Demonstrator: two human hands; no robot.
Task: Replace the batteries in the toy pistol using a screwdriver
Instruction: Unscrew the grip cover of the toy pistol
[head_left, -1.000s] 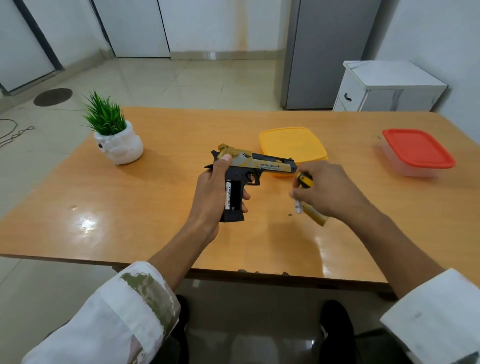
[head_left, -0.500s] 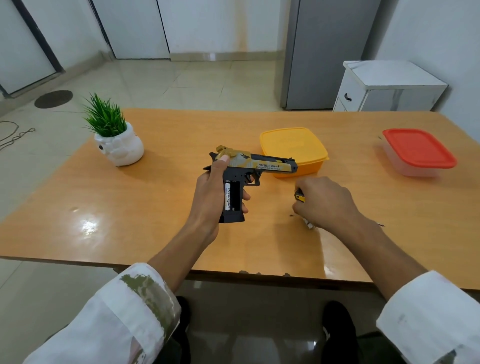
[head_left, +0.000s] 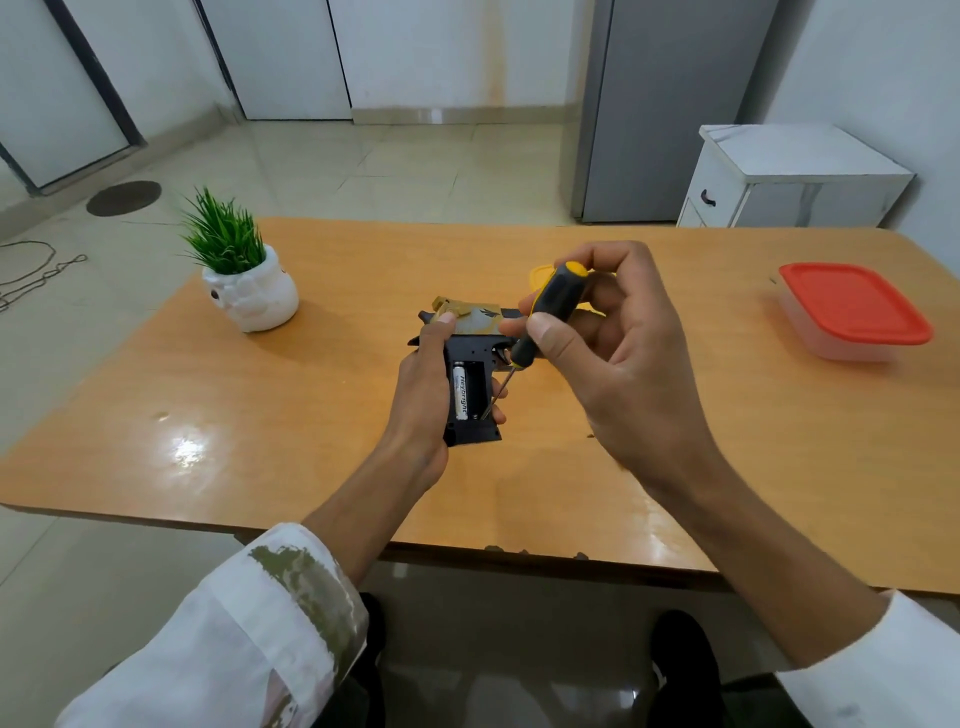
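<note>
My left hand (head_left: 421, 395) grips the toy pistol (head_left: 470, 353) by its black handle, above the middle of the wooden table (head_left: 311, 415). The pistol has a gold and grey slide. Its battery bay is open and a white battery (head_left: 461, 391) lies in the left slot. My right hand (head_left: 618, 358) pinches a black and yellow screwdriver (head_left: 545, 317) by its handle. The thin shaft slants down and its tip sits at the lower right of the battery bay.
A small green plant in a white pot (head_left: 244, 280) stands at the table's back left. A clear box with a red lid (head_left: 852, 312) sits at the right. A yellow-lidded box (head_left: 540, 273) is mostly hidden behind my right hand. A white cabinet (head_left: 795, 176) stands beyond the table.
My right hand rose from the table at the right with the screwdriver and brought its tip to the pistol's battery bay. My left hand kept the pistol in place.
</note>
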